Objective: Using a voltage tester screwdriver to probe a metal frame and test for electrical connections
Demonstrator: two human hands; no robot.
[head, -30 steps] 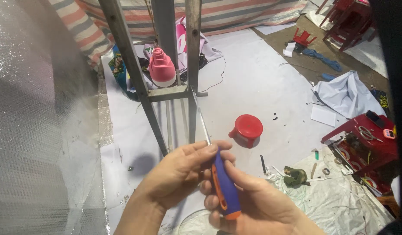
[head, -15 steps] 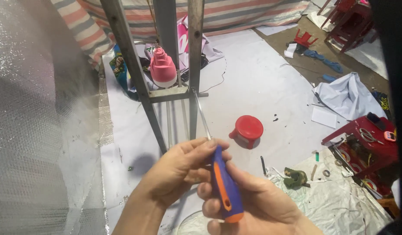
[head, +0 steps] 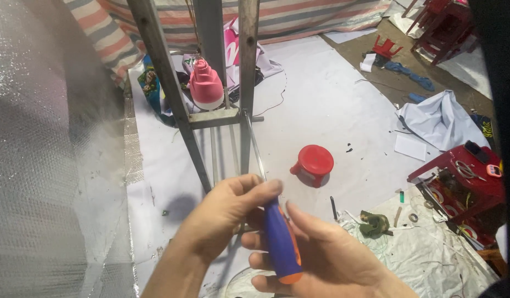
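My right hand [head: 321, 254] grips the blue and orange handle of a screwdriver [head: 281, 243]. Its thin metal shaft runs up and to the left, with the tip at the crossbar joint of a grey metal frame [head: 222, 117]. My left hand [head: 224, 212] pinches the top of the handle where the shaft begins. Both hands are low in the middle of the view, above the white floor sheet [head: 321, 99].
A red plastic stool [head: 314, 164] stands on the sheet to the right of the frame. A pink and white bulb-shaped object [head: 205, 85] lies behind the frame. A red table [head: 470, 182] with small tools is at the right, and a silvery bubble sheet [head: 39, 165] at the left.
My hands have shifted slightly on the screwdriver handle, which has turned a little. The tip stays at the crossbar joint.
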